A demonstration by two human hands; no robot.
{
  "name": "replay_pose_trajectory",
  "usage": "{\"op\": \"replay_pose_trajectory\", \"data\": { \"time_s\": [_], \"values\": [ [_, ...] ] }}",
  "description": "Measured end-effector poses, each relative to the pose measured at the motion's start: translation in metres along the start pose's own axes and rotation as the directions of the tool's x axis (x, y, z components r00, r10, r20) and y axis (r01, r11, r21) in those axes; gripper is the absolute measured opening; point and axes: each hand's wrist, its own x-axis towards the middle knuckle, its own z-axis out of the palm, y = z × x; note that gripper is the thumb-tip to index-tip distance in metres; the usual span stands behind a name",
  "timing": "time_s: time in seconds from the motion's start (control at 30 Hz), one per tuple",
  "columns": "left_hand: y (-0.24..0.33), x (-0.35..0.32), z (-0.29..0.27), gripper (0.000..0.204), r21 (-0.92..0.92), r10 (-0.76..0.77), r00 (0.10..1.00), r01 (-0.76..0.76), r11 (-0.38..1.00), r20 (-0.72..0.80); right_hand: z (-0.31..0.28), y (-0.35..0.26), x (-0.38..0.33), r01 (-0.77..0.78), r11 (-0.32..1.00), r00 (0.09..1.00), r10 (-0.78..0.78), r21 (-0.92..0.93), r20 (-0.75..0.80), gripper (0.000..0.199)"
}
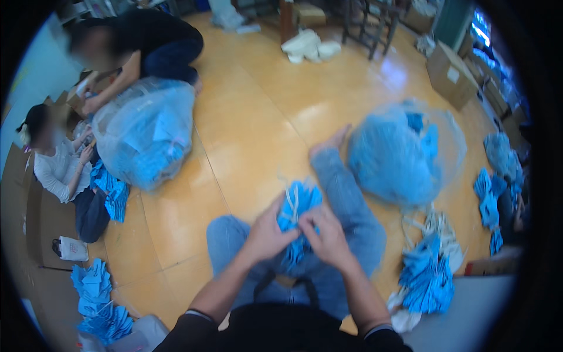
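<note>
A bundle of flat blue pieces [304, 198], seemingly cloth, sits over my lap between my hands. A white cord [288, 201] runs around it and stands up in a loop at its top. My left hand [271, 234] is closed around the bundle's left side. At its right side the fingers of my right hand [326, 233] are pinched together on the cord, close to my left thumb. The lower part of the bundle is partly hidden by my hands.
To the right stands a big clear bag [390, 155] of blue pieces, with a tied blue bundle [427, 278] and white cords [443, 232] nearer me. Another full bag [149, 132] is at the left, beside two people. More blue bundles [97, 302] lie lower left.
</note>
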Motion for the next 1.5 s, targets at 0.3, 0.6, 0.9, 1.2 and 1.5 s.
{"op": "replay_pose_trajectory", "data": {
  "time_s": [0.3,0.6,0.9,1.2,1.5],
  "values": [
    [0.025,0.005,0.0,0.077,-0.216,0.125,0.969,-0.172,0.961,-0.214,-0.007,-0.011,-0.004,0.01,0.999,0.98,-0.003,0.037,-0.199,0.01],
    [0.046,-0.003,-0.009,0.081,-0.433,-0.065,0.994,0.022,0.901,-0.085,-0.013,-0.024,-0.001,0.144,0.982,0.963,-0.167,-0.119,-0.213,0.022],
    [0.057,-0.004,-0.008,0.083,-0.359,-0.047,0.996,0.016,0.933,-0.077,-0.022,-0.045,0.02,0.208,0.96,0.961,-0.236,-0.187,-0.143,0.021],
    [0.037,-0.004,-0.001,0.087,0.045,0.053,0.985,-0.047,0.998,-0.162,-0.015,-0.044,0.018,0.118,0.962,0.99,-0.134,-0.246,-0.047,0.015],
    [0.034,-0.01,-0.003,0.089,0.22,-0.013,0.996,0.031,0.975,-0.084,-0.016,-0.031,0.015,0.181,0.916,0.973,-0.113,-0.358,0.203,0.013]
  ]
}}
